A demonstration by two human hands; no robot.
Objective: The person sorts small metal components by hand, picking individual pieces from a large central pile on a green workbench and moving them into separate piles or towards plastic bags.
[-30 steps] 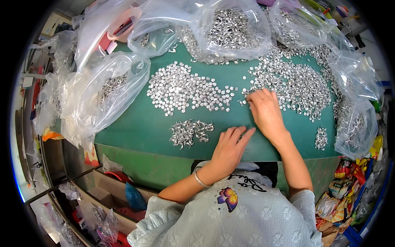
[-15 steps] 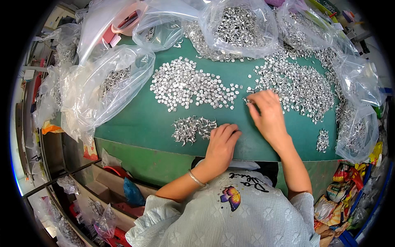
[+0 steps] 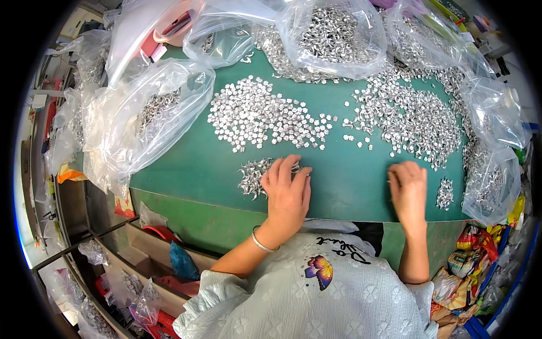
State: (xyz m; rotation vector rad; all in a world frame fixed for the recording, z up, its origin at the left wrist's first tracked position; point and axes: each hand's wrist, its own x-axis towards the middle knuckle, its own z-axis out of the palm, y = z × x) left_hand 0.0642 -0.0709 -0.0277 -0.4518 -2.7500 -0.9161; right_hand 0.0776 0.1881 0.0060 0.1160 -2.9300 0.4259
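Two hands: L (image 3: pixel 288 189) on small metal pile (image 3: pixel 252 176), R (image 3: pixel 407 186) apart.

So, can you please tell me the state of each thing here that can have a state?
Left hand: flat, palm down, fingers on the small pile of metal pieces.
Right hand: curled, resting on the green mat, apart from the piles.
Middle heap of metal pieces: spread loose.
Right heap: spread loose.
Top bag: filled with pieces.
Left bag: partly filled.
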